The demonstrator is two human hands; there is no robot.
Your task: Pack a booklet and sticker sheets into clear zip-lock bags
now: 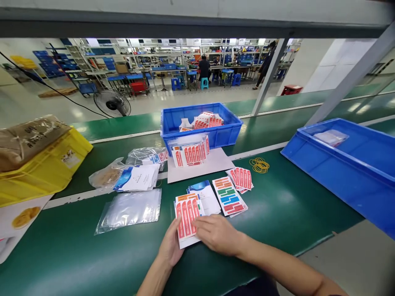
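Observation:
My left hand (171, 243) grips a small stack of sticker sheets (187, 218) by its left edge, the top one printed with red strips. My right hand (216, 233) is closed at the stack's right edge, fingertips over the red strips; its thumb is hidden. Just behind lies a pile of white-and-blue booklets (207, 197). To its right are a pile of multicoloured sticker sheets (229, 196) and a fanned pile of red sticker sheets (242, 178). More red-printed sheets (190, 154) stand upright on a white board (216, 161).
Behind the board, a blue bin (202, 135) holds loose sheets. Yellow rubber bands (259, 165) lie right. Clear plastic bags (131, 209) and another booklet pile (138, 178) lie left. A yellow crate (70, 154) and a large blue bin (333, 170) flank the green bench.

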